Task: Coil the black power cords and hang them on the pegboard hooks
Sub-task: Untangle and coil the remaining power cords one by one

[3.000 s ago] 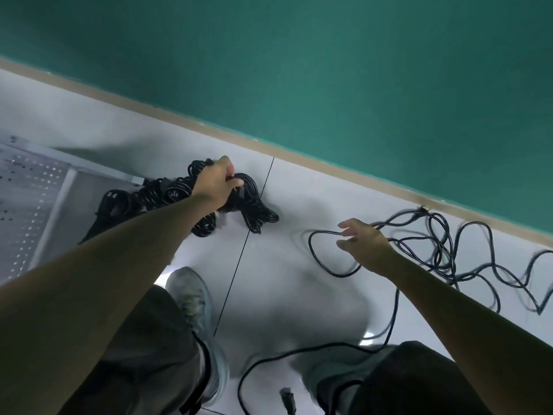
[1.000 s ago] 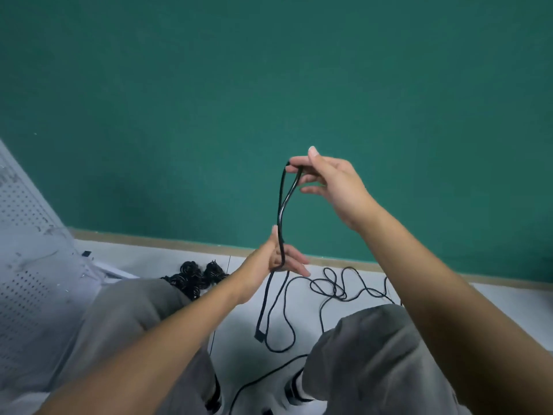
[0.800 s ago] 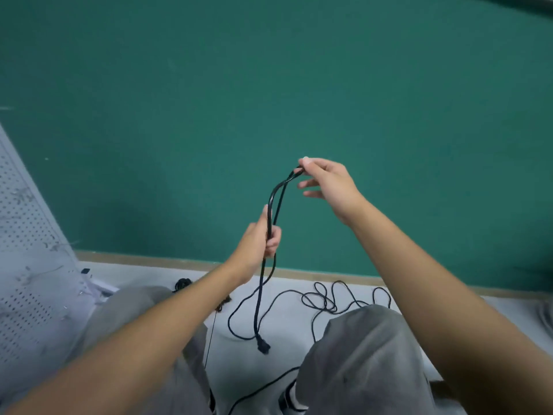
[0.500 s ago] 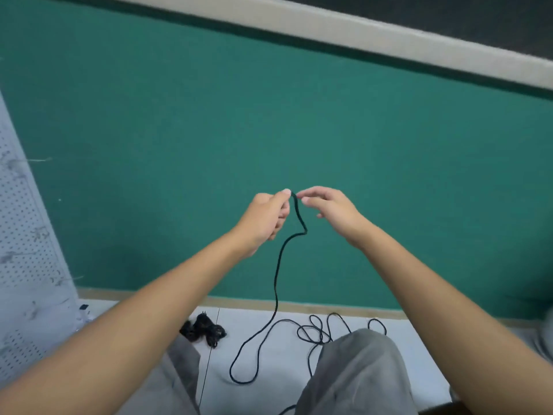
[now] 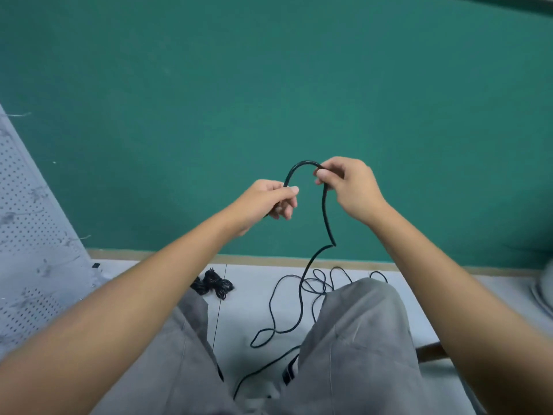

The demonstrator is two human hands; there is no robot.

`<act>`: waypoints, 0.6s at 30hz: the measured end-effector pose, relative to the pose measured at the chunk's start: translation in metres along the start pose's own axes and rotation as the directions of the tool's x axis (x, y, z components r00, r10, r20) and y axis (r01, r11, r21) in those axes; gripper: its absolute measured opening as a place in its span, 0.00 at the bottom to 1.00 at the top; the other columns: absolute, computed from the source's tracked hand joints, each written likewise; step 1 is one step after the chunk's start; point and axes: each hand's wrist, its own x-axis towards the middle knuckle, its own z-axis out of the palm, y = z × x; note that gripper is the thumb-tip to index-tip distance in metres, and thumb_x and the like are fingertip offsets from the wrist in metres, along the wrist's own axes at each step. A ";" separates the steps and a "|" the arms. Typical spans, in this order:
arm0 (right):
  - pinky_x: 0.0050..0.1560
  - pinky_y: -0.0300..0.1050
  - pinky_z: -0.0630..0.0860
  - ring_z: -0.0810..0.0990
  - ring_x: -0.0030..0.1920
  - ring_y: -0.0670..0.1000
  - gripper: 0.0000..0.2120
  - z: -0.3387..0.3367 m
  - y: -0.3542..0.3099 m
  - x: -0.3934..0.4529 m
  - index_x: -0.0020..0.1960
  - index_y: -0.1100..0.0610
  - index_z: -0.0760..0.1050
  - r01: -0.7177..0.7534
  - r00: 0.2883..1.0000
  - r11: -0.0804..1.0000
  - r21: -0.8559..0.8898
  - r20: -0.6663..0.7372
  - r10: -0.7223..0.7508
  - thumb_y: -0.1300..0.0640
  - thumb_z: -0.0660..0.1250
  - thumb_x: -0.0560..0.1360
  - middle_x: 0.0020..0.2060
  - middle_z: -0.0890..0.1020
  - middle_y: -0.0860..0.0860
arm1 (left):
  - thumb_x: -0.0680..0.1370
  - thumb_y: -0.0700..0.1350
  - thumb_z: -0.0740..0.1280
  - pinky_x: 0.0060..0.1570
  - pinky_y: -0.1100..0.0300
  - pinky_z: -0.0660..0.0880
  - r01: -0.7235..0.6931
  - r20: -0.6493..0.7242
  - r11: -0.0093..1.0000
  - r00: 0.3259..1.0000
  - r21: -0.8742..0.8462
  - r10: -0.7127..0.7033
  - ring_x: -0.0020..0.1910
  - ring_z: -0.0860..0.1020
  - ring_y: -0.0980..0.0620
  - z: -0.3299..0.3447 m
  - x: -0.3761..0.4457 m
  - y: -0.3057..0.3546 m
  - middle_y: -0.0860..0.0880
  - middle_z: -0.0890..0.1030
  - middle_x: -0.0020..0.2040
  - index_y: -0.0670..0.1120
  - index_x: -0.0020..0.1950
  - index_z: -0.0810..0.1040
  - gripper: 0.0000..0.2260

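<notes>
From the head view: left hand [image 5: 266, 202] and right hand [image 5: 348, 187] raised before the green wall [image 5: 269, 85], fingers of each curled around a black power cord [image 5: 324, 217] arching between them, trailing down to loose loops on the floor [image 5: 248, 310], near coiled cords [image 5: 214, 285] beside the pegboard [image 5: 27, 235].

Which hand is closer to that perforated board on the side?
Left. The left hand is on the pegboard's side; the right hand is farther away.
</notes>
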 end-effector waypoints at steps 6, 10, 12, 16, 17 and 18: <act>0.45 0.42 0.76 0.77 0.36 0.46 0.07 0.016 0.037 0.004 0.45 0.53 0.80 -0.120 0.990 0.980 0.159 -0.057 0.131 0.60 0.66 0.82 0.37 0.84 0.44 | 0.84 0.48 0.65 0.60 0.58 0.73 0.078 0.076 0.948 0.991 0.308 -0.106 0.46 0.85 0.49 -0.011 0.004 -0.071 0.45 0.88 0.44 0.40 0.47 0.82 0.14; 0.44 0.39 0.77 0.79 0.38 0.47 0.06 0.034 0.061 0.004 0.48 0.54 0.79 -0.205 0.969 0.948 0.245 -0.088 0.232 0.60 0.66 0.83 0.39 0.84 0.46 | 0.86 0.48 0.61 0.50 0.59 0.76 0.128 -0.041 0.978 0.992 0.168 -0.123 0.43 0.82 0.48 -0.013 0.004 -0.113 0.49 0.85 0.40 0.43 0.45 0.79 0.14; 0.43 0.39 0.77 0.81 0.40 0.47 0.08 0.048 0.071 0.000 0.46 0.52 0.78 -0.229 0.962 0.932 0.280 -0.078 0.260 0.61 0.66 0.82 0.40 0.84 0.47 | 0.86 0.49 0.61 0.43 0.59 0.74 0.190 -0.166 0.979 0.970 0.072 -0.176 0.36 0.80 0.51 -0.012 0.004 -0.124 0.48 0.83 0.37 0.42 0.45 0.77 0.15; 0.39 0.32 0.74 0.77 0.33 0.37 0.04 0.071 0.078 -0.010 0.51 0.58 0.80 -0.264 0.952 0.914 0.309 -0.070 0.299 0.61 0.66 0.82 0.40 0.84 0.49 | 0.82 0.64 0.62 0.44 0.57 0.75 0.392 -0.410 0.879 0.873 0.271 -0.263 0.36 0.83 0.53 -0.021 -0.007 -0.148 0.50 0.84 0.32 0.43 0.38 0.81 0.26; 0.39 0.32 0.74 0.77 0.33 0.38 0.04 0.075 0.078 -0.011 0.51 0.58 0.80 -0.269 0.950 0.911 0.314 -0.070 0.304 0.61 0.67 0.82 0.39 0.84 0.49 | 0.81 0.66 0.61 0.45 0.56 0.75 0.434 -0.428 0.842 0.859 0.319 -0.281 0.38 0.83 0.51 -0.025 -0.011 -0.151 0.50 0.84 0.31 0.43 0.37 0.81 0.29; 0.39 0.33 0.75 0.77 0.33 0.40 0.04 0.078 0.077 -0.013 0.50 0.58 0.80 -0.272 0.949 0.907 0.322 -0.065 0.308 0.61 0.67 0.82 0.39 0.84 0.49 | 0.80 0.69 0.59 0.46 0.55 0.76 0.471 -0.446 0.805 0.845 0.362 -0.294 0.39 0.83 0.49 -0.026 -0.016 -0.153 0.50 0.84 0.32 0.43 0.37 0.81 0.31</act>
